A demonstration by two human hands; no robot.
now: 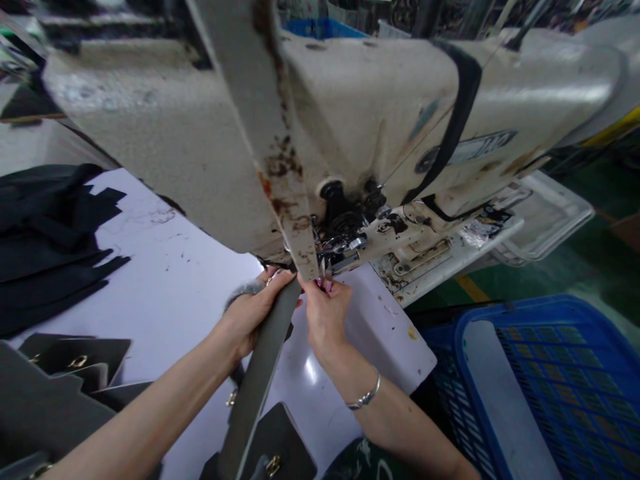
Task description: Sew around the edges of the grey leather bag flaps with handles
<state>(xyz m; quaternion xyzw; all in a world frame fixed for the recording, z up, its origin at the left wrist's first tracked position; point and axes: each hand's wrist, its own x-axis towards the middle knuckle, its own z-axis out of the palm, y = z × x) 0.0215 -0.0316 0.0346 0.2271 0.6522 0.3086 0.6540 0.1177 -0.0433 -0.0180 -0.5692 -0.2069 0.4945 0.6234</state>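
Note:
A dark grey, leather-like panel [273,347] stands on edge and slopes from under the head of the sewing machine [210,153] toward me. My left hand [253,312] is closed on the panel's left side, with the thumb along its upper part. On the other side, my right hand [327,313] is closed at the panel's far end, thumb against its edge just below the machine's upright bar [295,220]. Something small and pink shows by the right fingers, near thin metal parts; I cannot tell what it is. The needle area is mostly hidden.
Black fabric pieces [45,240] lie at the left of the white table [185,267]. Grey pieces with gold-coloured clasps [77,362] sit lower left; another clasped piece [285,443] lies near my body. A blue basket [550,373] stands right, below a translucent tray [555,213].

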